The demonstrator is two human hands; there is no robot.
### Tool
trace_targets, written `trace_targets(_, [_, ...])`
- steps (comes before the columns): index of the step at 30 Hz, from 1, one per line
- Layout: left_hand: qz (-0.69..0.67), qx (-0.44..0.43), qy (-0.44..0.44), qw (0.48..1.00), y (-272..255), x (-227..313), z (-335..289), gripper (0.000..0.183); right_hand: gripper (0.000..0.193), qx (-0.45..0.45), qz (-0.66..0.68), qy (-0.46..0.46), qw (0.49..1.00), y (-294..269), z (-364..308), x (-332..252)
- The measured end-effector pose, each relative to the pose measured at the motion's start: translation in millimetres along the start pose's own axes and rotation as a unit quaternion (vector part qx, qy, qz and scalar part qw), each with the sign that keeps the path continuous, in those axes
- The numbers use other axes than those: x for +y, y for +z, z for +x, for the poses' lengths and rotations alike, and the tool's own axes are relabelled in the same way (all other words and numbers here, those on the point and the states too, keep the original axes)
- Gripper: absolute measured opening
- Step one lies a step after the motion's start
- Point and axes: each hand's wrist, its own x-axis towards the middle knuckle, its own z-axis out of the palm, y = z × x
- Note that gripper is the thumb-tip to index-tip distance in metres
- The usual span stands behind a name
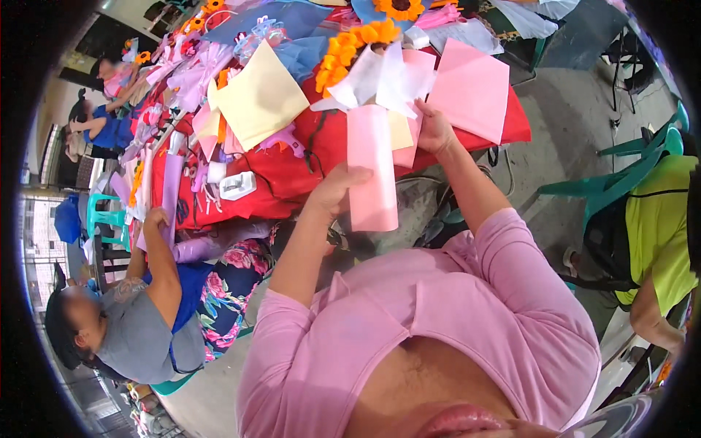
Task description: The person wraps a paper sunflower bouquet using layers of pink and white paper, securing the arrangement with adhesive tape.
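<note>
Two hands work here, the left hand (337, 191) and the right hand (434, 130), and they hold one pink paper roll (371, 168). One big yellow sheet (259, 98) and one big pink sheet (471, 87) lie on one red table (292, 175). One big sunflower (399, 7) sits at the top. One white glue gun (237, 185) lies flat. Two green chairs (628, 171) stand on the right. One other person in grey (139, 328) sits on the left.
</note>
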Motion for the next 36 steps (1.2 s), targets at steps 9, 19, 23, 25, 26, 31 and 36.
trace_targets(9, [0.063,-0.018,0.001,0.998,5.0,16.8,34.7,0.039,0.044,-0.103,0.038,-0.016,0.994,13.0,5.7,3.4])
trace_targets(19, [-0.07,0.031,-0.053,0.996,-8.7,-16.5,52.1,0.036,0.046,-0.136,0.049,-0.043,0.989,10.4,-4.6,11.3])
trace_targets(23, [-0.137,0.027,-0.05,0.989,-1.1,-14.5,48.5,0.034,0.045,-0.046,0.03,-0.043,0.998,6.9,-19.2,17.0])
trace_targets(25, [-0.073,0.034,-0.045,0.996,-3.0,-15.3,51.6,0.034,0.044,0.002,0.012,-0.047,0.999,9.6,-21.0,22.0])
trace_targets(26, [-0.075,0.036,-0.046,0.995,-3.7,-16.8,51.5,0.034,0.041,-0.006,-0.054,-0.041,0.998,12.1,-18.9,24.9])
trace_targets(31, [0.026,0.056,-0.037,0.997,15.8,-9.2,44.6,0.038,0.038,0.06,-0.153,-0.02,0.986,32.5,-17.4,25.6])
trace_targets(36, [0.387,0.114,-0.105,0.909,-4.7,28.1,43.2,0.048,0.039,0.023,-0.163,-0.006,0.986,14.7,-17.9,10.4])
